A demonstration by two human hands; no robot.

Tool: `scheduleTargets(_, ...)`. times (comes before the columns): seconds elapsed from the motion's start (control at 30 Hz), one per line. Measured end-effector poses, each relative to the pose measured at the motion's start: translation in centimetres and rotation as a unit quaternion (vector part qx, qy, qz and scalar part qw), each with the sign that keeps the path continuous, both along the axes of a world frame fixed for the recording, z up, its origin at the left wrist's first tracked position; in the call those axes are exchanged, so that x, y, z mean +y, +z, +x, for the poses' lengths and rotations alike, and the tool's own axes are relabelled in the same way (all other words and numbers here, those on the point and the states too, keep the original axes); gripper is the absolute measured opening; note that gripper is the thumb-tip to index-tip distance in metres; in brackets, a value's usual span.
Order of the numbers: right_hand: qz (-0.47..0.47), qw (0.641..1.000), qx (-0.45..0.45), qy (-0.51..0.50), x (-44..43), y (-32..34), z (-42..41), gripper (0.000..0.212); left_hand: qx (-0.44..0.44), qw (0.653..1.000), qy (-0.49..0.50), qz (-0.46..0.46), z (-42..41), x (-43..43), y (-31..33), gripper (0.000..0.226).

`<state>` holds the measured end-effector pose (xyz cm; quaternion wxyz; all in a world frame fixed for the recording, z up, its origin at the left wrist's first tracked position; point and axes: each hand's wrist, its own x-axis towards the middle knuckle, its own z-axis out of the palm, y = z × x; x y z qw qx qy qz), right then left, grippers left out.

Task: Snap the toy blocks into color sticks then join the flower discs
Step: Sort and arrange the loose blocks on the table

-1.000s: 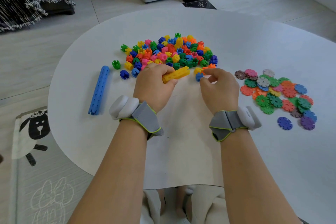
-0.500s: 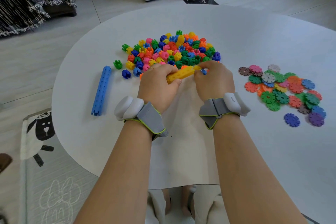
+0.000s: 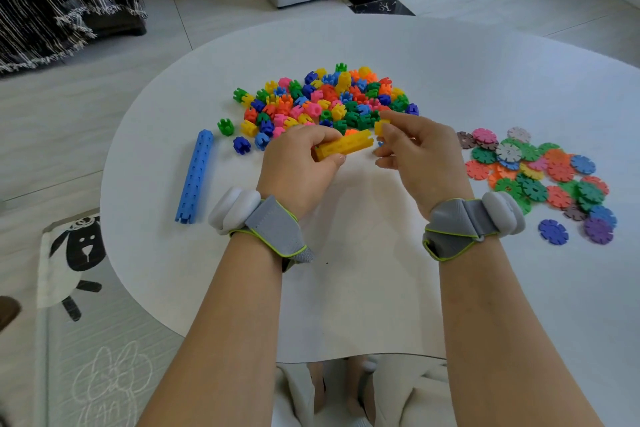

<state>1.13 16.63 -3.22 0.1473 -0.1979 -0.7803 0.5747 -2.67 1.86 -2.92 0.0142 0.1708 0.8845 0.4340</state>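
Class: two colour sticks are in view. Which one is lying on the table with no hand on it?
The blue stick, lying alone left of the block pile. The shorter yellow stick is gripped in the left hand.

The left hand (image 3: pixel 294 166) covers part of the yellow stick (image 3: pixel 349 146).

I see both forearms bare, reaching in from bottom edge, roughly parallel. Left hand (image 3: pixel 298 166) grips stick (image 3: pixel 346 146): fingers curled over top, thumb beneath, stick's right end free. Right hand (image 3: pixel 419 156) pinches block (image 3: pixel 380 126) between thumb and fingertips, just beside that free end; contact unclear to me. Left strap (image 3: pixel 273 229), right strap (image 3: pixel 460 225): grey, white pod on outer wrist.
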Motion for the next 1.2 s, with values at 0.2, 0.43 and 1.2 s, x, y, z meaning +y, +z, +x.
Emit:
scheduleTargets(0.2,-0.064,0.997,-0.015,0.031,-0.7,0.0,-0.1,0.027,0.007,1.000,0.000,-0.014,-0.1,-0.4,-0.1,0.031)
scheduleTargets(0.43,-0.100,0.994,-0.019,0.034,-1.0,0.1,-0.1,0.027,0.008,1.000,0.007,-0.004,0.0,-0.5,0.1,0.031)
scheduleTargets(1.2,-0.135,0.984,-0.032,0.108,-1.8,0.5,0.2,0.024,0.039,0.997,-0.014,-0.059,-0.4,-2.1,-0.3,0.029)
